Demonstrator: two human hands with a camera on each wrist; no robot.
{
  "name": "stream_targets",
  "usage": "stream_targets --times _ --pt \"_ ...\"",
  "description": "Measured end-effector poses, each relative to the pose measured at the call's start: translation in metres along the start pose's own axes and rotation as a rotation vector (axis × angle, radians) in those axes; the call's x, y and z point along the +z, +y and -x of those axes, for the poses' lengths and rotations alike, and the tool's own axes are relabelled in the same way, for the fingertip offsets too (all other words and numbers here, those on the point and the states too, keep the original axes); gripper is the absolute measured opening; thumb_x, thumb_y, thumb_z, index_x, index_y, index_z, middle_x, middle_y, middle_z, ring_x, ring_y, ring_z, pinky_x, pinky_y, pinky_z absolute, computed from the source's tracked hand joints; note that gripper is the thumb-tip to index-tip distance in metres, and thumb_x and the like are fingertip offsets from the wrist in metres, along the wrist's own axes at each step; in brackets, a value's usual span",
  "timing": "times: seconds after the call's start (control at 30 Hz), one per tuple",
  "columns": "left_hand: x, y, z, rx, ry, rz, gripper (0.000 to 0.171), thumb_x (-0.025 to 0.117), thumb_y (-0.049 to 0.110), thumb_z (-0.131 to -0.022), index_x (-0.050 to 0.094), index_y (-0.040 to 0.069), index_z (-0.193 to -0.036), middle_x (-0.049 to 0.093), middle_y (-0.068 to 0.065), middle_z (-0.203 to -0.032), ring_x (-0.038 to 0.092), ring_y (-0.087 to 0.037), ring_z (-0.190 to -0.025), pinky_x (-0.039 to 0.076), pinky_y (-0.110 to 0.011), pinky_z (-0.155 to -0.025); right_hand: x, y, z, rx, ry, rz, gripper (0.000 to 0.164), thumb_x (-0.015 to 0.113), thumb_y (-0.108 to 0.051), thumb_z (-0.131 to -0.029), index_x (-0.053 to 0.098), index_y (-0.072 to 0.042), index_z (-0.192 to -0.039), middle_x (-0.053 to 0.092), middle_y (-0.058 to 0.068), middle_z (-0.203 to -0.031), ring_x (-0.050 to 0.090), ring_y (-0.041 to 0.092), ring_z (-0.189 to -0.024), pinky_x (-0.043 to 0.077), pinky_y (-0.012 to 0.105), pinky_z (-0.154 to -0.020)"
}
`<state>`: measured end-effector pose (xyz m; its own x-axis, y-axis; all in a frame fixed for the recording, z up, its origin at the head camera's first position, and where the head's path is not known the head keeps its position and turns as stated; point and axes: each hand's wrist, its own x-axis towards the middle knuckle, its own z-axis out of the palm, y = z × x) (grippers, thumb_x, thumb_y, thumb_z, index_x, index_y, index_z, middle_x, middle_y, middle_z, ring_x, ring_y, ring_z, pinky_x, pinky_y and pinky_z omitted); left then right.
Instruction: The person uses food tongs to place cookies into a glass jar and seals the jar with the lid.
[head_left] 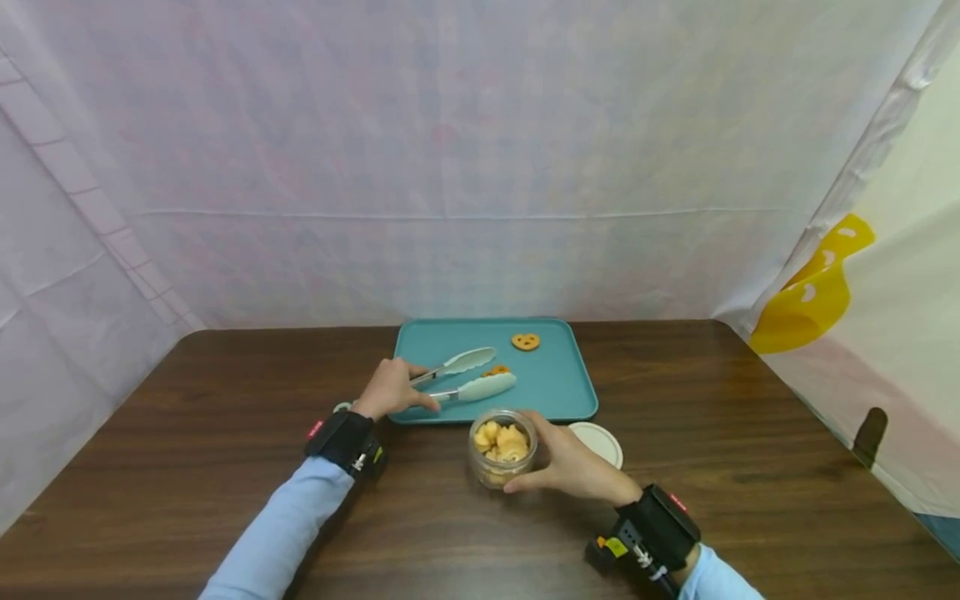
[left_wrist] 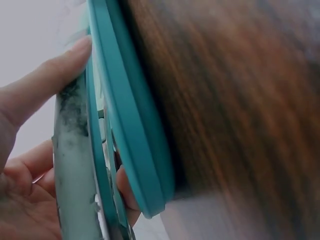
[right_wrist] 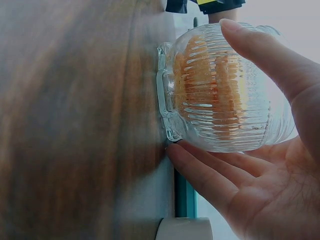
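Left hand (head_left: 393,389) is pinching the tongs (head_left: 487,387), springy and light by their look, over the tray (head_left: 555,392); and right hand (head_left: 570,467) is gripping the glass jar (head_left: 487,477), standing on the table (head_left: 420,517) (likely breakable, its ribbed middle offering the surest hold)!

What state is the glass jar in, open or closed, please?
The jar is open: its mouth is uncovered, showing biscuits, and a white lid lies apart.

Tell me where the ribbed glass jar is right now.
In the head view, the ribbed glass jar is below the picture's centre, in front of the near edge of the teal tray, with the right hand gripping it from the right.
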<state>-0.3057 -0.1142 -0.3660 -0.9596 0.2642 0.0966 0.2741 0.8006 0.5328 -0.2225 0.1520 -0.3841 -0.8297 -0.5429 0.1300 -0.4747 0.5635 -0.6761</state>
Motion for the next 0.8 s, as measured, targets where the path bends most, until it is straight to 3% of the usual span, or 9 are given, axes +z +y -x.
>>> stream_targets --times 0.4,0.67,0.8 --pt "0.0035 0.0035 -0.0016 0.013 0.032 0.03 0.05 0.081 0.022 -0.061 0.066 0.001 -0.104 0.064 -0.018 -0.101 0.058 -0.017 -0.07 0.038 -0.022 -0.057 -0.0014 0.0012 0.0009 0.009 0.006 0.006 0.084 0.073 -0.046 -0.066 0.034 -0.013 -0.133 0.053 0.004 -0.12 0.052 0.016 -0.107 0.041 0.037 -0.088" --pt "0.0019 -0.0011 0.0016 0.028 0.047 0.005 0.051 0.081 0.024 -0.061 0.067 0.003 -0.105 0.065 -0.017 -0.099 0.06 -0.026 -0.08 0.043 -0.025 -0.061 -0.0014 0.0006 0.0008 0.019 -0.012 -0.019 0.083 0.073 -0.044 -0.067 0.033 -0.014 -0.134 0.052 0.004 -0.121 0.051 0.016 -0.108 0.04 0.037 -0.089" --pt "-0.0019 -0.0026 0.0053 0.047 0.045 0.013 0.052 0.081 0.026 -0.061 0.066 0.002 -0.106 0.065 -0.018 -0.099 0.055 -0.018 -0.066 0.034 -0.021 -0.053 -0.002 0.0001 0.0007 0.022 -0.016 -0.019 0.083 0.073 -0.043 -0.068 0.033 -0.015 -0.134 0.052 0.003 -0.121 0.051 0.016 -0.108 0.04 0.038 -0.088"
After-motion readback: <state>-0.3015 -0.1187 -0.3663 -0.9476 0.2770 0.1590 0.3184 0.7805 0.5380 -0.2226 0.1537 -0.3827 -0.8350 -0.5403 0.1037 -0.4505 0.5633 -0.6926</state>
